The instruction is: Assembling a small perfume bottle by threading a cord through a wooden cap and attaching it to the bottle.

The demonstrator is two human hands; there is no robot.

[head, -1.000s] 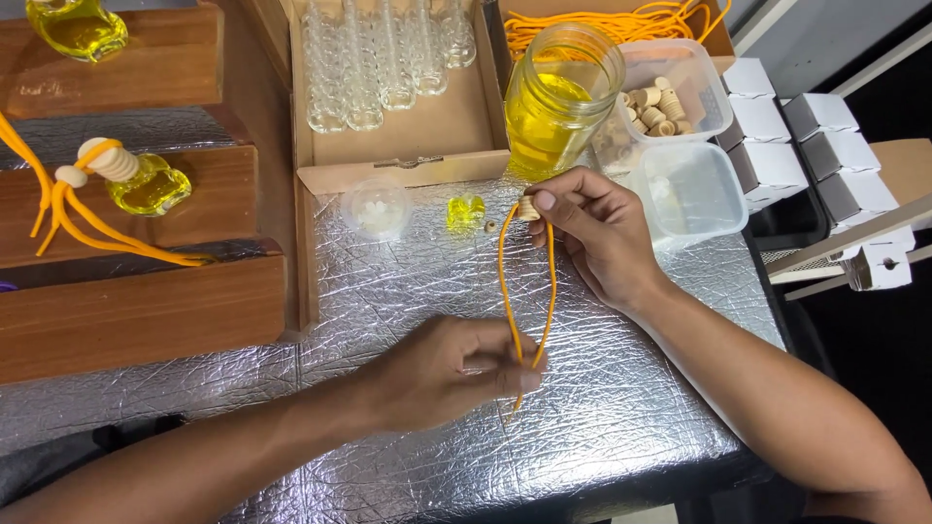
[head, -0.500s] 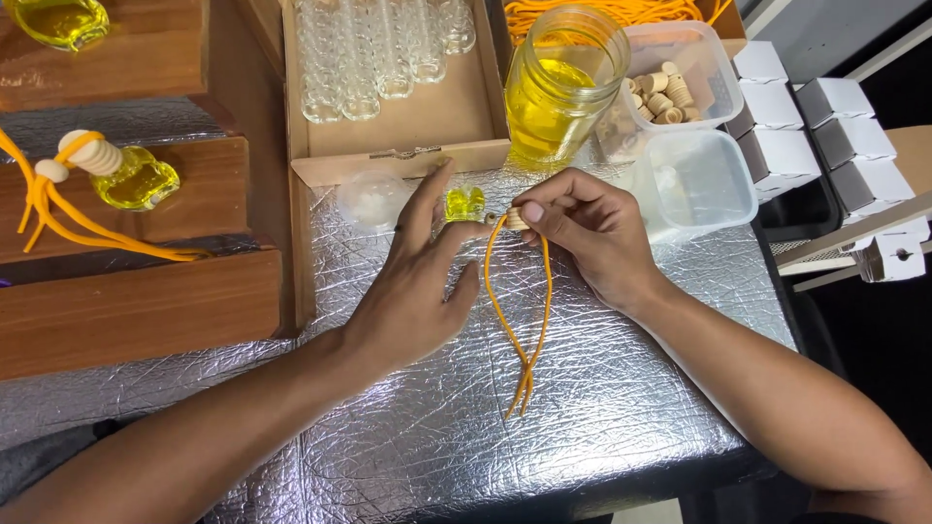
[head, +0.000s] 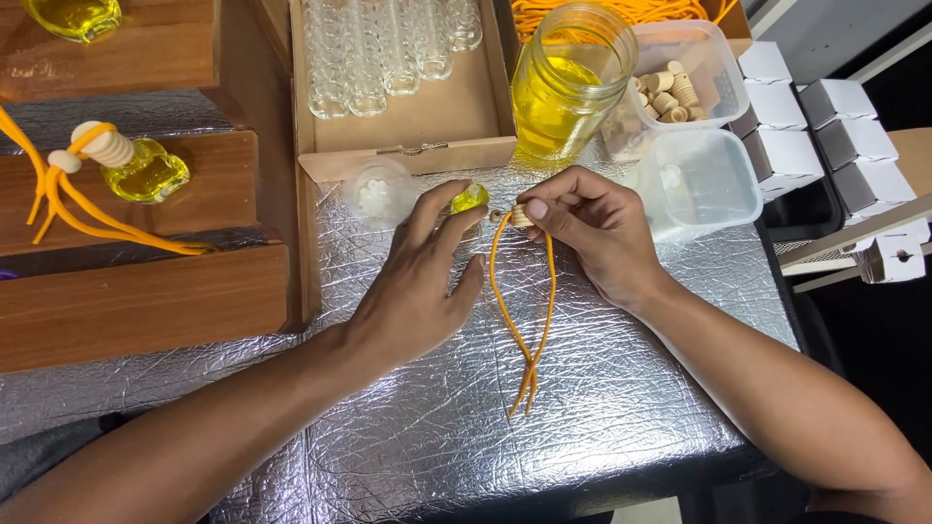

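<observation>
The small bottle (head: 470, 198) of yellow liquid lies on the foil-covered table (head: 621, 408), just in front of the cardboard tray (head: 408, 150) of empty glass bottles; the left hand (head: 417, 281) reaches to it with fingers spread, fingertips touching or nearly touching the glass, not yet closed around it. Just beside it, the right hand (head: 587, 228) pinches a wooden cap (head: 521, 215) between thumb and forefinger; an orange cord (head: 529, 311) hangs from that cap in a long loop, its two ends lying together on the foil toward the person.

To do this well, in my judgement, the bottle wants a firm hold by its sides, upright, so the liquid keeps in; the cap should meet the neck squarely, with the cord trailing clear and not caught under the rim.

A small round clear lid (head: 377, 194) sits to the left of the bottle; a large jar (head: 568, 82) of yellow liquid stands behind, close enough to knock; clear tubs (head: 699, 180) lie to the right, one holding more wooden caps. On the wooden steps (head: 146, 301) at left rests a finished bottle (head: 146, 170) with cap and cord.
</observation>
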